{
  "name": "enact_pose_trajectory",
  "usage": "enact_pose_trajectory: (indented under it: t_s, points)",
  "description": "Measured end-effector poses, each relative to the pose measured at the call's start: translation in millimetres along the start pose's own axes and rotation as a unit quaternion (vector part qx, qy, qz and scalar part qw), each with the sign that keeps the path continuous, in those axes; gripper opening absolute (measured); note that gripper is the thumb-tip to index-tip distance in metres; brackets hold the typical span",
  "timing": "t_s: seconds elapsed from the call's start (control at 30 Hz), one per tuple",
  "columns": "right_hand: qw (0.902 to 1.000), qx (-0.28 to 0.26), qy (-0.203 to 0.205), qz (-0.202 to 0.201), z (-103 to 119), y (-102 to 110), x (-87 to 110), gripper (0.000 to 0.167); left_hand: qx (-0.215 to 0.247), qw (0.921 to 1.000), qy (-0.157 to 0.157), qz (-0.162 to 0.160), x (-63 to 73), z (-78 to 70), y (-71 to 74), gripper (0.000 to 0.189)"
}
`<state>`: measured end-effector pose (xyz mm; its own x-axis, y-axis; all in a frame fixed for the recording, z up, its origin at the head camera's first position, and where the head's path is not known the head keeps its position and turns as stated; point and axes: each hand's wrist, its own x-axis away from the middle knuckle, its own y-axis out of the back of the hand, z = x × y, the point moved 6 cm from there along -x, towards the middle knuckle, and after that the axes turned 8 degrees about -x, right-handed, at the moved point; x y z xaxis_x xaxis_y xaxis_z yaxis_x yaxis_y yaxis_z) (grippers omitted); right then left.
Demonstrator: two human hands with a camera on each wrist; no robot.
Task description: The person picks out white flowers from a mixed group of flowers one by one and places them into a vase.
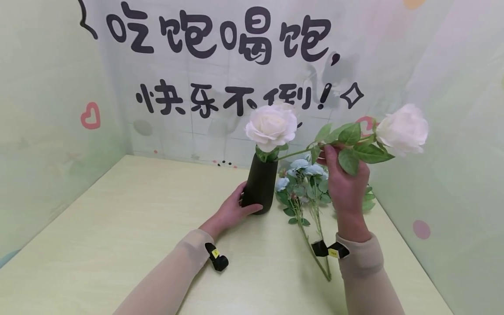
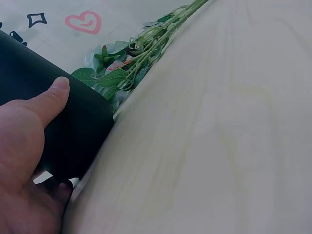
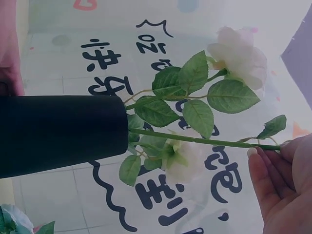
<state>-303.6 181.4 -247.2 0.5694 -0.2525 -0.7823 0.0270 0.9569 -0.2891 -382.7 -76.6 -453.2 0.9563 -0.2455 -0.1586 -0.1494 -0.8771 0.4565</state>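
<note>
A tall black vase (image 1: pixel 260 183) stands on the table, and my left hand (image 1: pixel 233 211) grips it low down, thumb across the near side. White roses (image 1: pixel 271 127) with green leaves rise from its mouth; the right wrist view shows two blooms there, one paler bloom (image 3: pixel 183 158) below the other. My right hand (image 1: pixel 348 186) pinches the green stem (image 3: pixel 204 141) of another white rose (image 1: pixel 403 130), just below its leaves. This stem slants down leftward, its lower end at the vase's mouth. The rose's head leans out to the right, beyond the hand.
Pale blue flowers (image 1: pixel 300 164) with long stems (image 1: pixel 311 238) lie on the table (image 1: pixel 118 245) right of the vase, partly behind my right hand. More green leaves (image 1: pixel 369 199) show past the right wrist. Printed fabric walls (image 1: pixel 165 135) enclose the back and sides.
</note>
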Motion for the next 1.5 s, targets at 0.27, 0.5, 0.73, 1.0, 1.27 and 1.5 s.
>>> enact_pose_trajectory:
  t_s: [0.27,0.5,0.73,1.0,1.27,1.5]
  points:
    - [0.9993,0.025,-0.009,0.028,-18.1,-12.5,-8.2,0.020,-0.006,1.0000,0.003,-0.002,-0.1,2.0,-1.1,0.088]
    - [0.9778,0.177,-0.069,0.088,-38.7,-36.7,-20.1,0.025,-0.003,0.9999,0.009,-0.013,-0.3,7.0,3.1,0.089]
    - [0.9251,0.313,-0.151,0.153,-62.7,-52.8,-20.0,0.028,-0.006,1.0000,0.001,-0.006,-0.8,5.4,1.2,0.089]
    - [0.9116,0.346,-0.138,0.173,-68.4,-64.9,-23.7,0.023,-0.010,0.9999,-0.005,-0.007,-2.9,4.9,-0.6,0.089]
    - [0.8720,0.381,-0.188,0.243,-88.8,-65.4,-8.2,0.014,-0.012,0.9999,-0.001,0.001,-2.1,3.7,-2.4,0.090]
    - [0.8618,0.384,-0.225,0.244,-93.4,-63.1,-3.3,0.027,-0.021,0.9998,-0.002,0.001,-3.6,2.6,-2.9,0.089]
